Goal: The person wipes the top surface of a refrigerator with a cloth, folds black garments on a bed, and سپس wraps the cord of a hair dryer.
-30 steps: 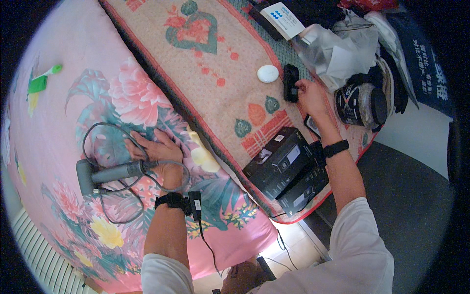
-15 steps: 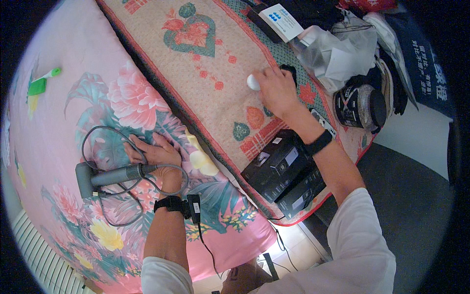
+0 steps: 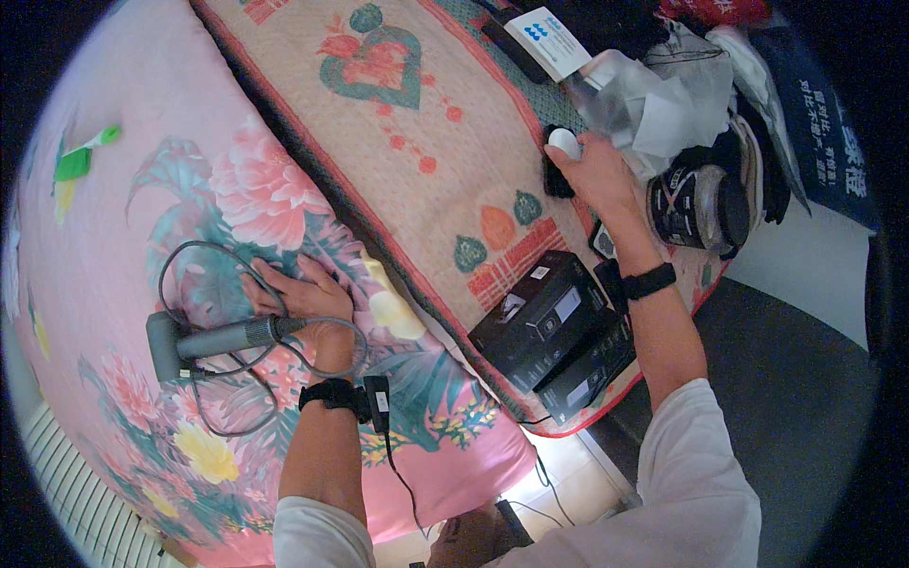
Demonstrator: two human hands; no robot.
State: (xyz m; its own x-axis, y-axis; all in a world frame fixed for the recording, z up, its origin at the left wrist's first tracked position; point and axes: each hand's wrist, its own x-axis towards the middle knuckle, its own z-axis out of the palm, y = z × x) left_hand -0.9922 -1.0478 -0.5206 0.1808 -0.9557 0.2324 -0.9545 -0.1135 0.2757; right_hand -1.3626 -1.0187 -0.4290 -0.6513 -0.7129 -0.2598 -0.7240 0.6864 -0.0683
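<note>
My left hand lies flat on the pink flowered bedcover, pressing on the grey hair dryer and its looped cord. My right hand reaches across the beige patterned mat and holds a small white oval object just above a black device. Both wrists carry black bands.
Two stacked black boxes sit at the mat's near edge. A crumpled white plastic bag, a dark round jar, a flat white-and-blue box and dark clothes crowd the upper right. A green-and-white item lies far left.
My right hand picked up the white oval object from the mat and carried it right, over the black device. My left hand stayed on the hair dryer.
</note>
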